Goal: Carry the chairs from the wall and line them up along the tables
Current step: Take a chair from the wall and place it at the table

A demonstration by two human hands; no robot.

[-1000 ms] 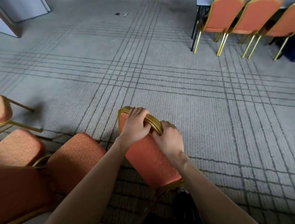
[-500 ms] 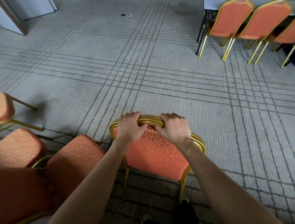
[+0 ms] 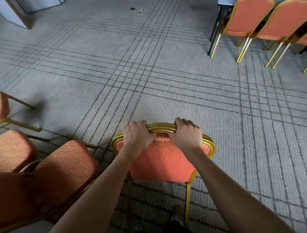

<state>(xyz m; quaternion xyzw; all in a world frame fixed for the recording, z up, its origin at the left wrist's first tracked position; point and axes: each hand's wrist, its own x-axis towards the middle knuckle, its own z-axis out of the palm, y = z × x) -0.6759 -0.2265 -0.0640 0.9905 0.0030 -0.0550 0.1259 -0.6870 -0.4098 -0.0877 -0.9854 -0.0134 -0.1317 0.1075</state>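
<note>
Head view: your left hand [image 3: 137,135] and right hand [image 3: 186,135] each curl tightly around the gold top rail of an orange chair [image 3: 163,160] just in front of you. It is well apart from the row [image 3: 249,18] at the worktop [image 3: 224,1]. If you swing it leftward, its legs could snag the neighbouring chair [image 3: 66,163].

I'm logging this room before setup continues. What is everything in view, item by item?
held chair: one, orange with gold frame, bottom centre
chairs by the table: at least three, orange and gold, top right
table: one, black legs, top right, mostly cut off
other chairs: several, orange and gold, bottom left; count unclear
carpet: grey with dark lines, whole floor
floor plates: two, small, top centre
left hand: grips the chair's top rail, left part
right hand: grips the rail, right part
</note>
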